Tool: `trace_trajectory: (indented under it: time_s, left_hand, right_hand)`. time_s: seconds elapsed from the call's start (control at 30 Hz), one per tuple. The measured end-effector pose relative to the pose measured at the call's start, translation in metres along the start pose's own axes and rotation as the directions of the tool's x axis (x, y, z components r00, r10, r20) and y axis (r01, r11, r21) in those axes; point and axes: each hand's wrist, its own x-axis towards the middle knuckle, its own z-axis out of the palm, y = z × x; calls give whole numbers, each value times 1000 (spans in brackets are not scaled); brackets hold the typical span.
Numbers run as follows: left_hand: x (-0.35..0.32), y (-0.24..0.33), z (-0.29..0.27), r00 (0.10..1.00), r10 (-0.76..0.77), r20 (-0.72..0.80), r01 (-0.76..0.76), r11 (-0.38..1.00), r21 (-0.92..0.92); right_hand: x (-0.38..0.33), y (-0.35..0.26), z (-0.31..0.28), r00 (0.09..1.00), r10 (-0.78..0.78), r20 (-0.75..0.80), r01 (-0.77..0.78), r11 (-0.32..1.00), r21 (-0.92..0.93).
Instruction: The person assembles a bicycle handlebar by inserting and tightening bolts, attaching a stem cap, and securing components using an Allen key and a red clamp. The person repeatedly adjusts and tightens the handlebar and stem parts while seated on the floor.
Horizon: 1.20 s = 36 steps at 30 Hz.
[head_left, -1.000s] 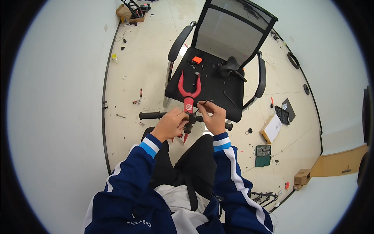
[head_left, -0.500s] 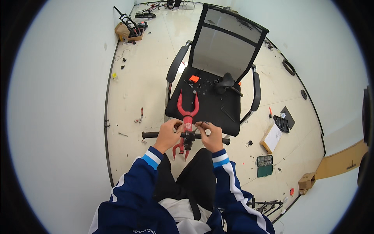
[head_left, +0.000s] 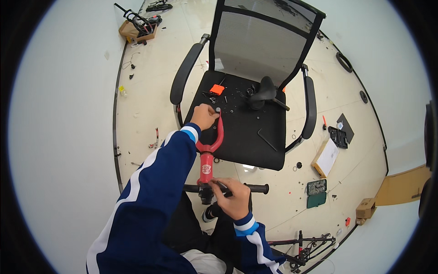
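A red bicycle fork lies with its prongs on the seat of a black office chair; its tube, bearing a white emblem, points toward me. Across the near end runs a black handlebar with a dark stem clamp. My left hand is over the left prong, covering its tip, fingers pinched beside a small round grey part at the right prong's tip. Whether it grips anything is hidden. My right hand is closed at the clamp, over the bar; what its fingertips hold cannot be made out.
On the seat lie a black saddle with its post, an orange piece, a hex key and several small parts. Right of the chair are a black tool case, a white-topped box and a green case.
My left hand has left the clamp and reached forward to the prong tips. My right hand stays near the bar, lower in view. The view has shifted closer to the chair.
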Motion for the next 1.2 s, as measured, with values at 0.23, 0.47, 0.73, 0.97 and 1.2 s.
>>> trace_trajectory:
  time_s: [0.23, 0.47, 0.73, 0.97, 1.2]
  left_hand:
    - [-24, 36, -42, 984, 176, 18, -174, 979, -103]
    - [-198, 60, -82, 959, 272, 81, -227, 906, -357]
    - [-243, 47, -25, 924, 325, -201, -362, 914, -185]
    - [-245, 48, -26, 910, 328, -252, -373, 915, -156]
    - [-249, 50, -25, 932, 255, -256, -300, 941, -157]
  right_hand:
    - [2, 7, 2, 999, 6, -49, -5, 1000, 24]
    - [-6, 12, 0, 994, 82, -69, -77, 994, 84]
    - [1, 21, -7, 997, -55, 45, 56, 998, -24]
    - [6, 18, -8, 990, -90, 105, 91, 996, 2]
    - [10, -4, -7, 993, -51, 109, 52, 999, -5]
